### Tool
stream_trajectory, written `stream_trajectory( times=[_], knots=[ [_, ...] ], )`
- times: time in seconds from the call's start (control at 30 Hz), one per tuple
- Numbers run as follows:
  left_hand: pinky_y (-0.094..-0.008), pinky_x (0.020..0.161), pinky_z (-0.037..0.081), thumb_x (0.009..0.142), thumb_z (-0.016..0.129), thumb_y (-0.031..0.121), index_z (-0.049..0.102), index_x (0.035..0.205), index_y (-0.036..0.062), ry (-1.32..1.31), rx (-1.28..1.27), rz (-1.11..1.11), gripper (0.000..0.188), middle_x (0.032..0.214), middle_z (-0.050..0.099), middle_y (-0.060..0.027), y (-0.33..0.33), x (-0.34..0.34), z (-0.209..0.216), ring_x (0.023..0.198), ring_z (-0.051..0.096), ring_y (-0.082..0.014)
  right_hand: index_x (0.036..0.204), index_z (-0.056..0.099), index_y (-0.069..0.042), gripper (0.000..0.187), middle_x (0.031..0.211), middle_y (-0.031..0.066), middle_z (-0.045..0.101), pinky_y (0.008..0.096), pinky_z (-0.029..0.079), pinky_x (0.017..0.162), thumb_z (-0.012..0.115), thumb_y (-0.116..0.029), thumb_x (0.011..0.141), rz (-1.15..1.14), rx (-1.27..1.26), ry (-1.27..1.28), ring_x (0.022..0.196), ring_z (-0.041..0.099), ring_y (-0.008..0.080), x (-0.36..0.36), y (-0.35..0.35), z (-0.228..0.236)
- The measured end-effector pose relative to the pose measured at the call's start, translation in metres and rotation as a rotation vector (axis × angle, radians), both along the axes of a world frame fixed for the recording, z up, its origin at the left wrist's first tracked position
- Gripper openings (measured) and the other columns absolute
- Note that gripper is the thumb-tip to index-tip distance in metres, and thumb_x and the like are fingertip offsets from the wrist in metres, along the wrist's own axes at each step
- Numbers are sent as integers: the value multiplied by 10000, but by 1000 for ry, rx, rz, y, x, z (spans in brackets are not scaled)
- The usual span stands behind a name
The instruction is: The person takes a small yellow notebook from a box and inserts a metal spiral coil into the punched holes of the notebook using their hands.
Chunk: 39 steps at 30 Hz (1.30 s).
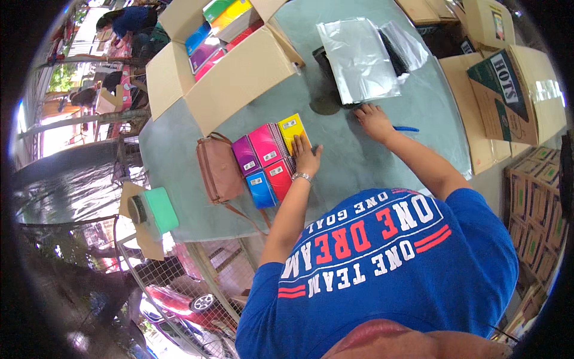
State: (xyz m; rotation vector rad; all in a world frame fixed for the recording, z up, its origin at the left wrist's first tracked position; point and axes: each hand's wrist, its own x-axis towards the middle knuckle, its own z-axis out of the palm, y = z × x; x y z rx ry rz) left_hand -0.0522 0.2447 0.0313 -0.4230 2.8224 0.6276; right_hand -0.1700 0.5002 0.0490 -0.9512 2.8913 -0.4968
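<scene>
head view: left hand (307, 160) spread on yellow notebook (290, 126), press lightly, keep edges square; right hand (375, 122) by plastic sleeves (362, 60), can't tell grip, avoid creasing.

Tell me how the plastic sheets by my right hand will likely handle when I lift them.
The plastic sheets are probably floppy, since they look thin and wrinkle at the right side. Their glossy shine suggests they may slip over one another. They are likely light for their size, looking like mere film.
</scene>
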Motion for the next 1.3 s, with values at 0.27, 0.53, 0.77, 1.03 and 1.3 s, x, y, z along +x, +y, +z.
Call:
stream_trajectory(
  times=[0.27,0.53,0.77,1.03,1.3],
  knots=[
    [-449,1130,146,903,339,600,249,1426,-10,-253,-28,-11,809,1512,138,-222,3,-36,36,1391,155,-379,1079,577,-106,335,1173,98,531,428,394,902,608,-131,746,-61,-131,144,1087,496,286,34,8,25],
    [-328,700,499,882,612,312,669,903,44,-8,720,-460,275,788,673,-85,25,-100,272,727,642,-199,1031,599,-105,330,1184,85,537,446,376,914,630,-70,704,-214,-248,197,1080,497,290,37,52,61],
    [-389,796,500,769,662,106,652,926,31,1031,-195,-188,174,943,653,-152,-108,-272,332,905,628,-296,917,618,-68,217,959,91,578,384,412,836,599,20,719,-484,-530,392,934,528,287,-2,65,84],
    [-409,801,502,775,602,156,639,1053,108,560,-603,-240,285,998,643,-141,-113,-319,293,927,624,-301,978,607,-21,184,1006,184,597,428,463,819,612,-57,798,-628,-649,306,953,575,366,-97,86,101],
    [-411,784,511,815,544,181,698,945,112,594,-488,-268,212,918,670,-151,-117,-303,316,845,649,-329,1038,619,-3,300,856,230,646,443,474,801,634,-173,791,-692,-384,9,856,603,414,-147,78,60]
  ],
)
